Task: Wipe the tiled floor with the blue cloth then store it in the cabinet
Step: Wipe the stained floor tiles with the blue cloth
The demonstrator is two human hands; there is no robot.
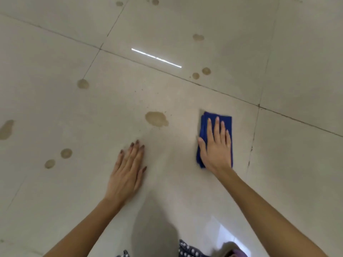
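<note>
A folded blue cloth lies flat on the beige tiled floor, right of centre. My right hand presses down on it, palm flat and fingers spread, covering most of the cloth. My left hand rests flat on the bare tile to the left, fingers together, holding nothing. A large brownish stain sits between and just beyond the two hands, left of the cloth. The cabinet is not in view.
Several smaller brown spots dot the tiles: two at the left, one further up, a smear at the left edge, and others beyond. Dark grout lines cross the floor. Patterned clothing shows at the bottom edge.
</note>
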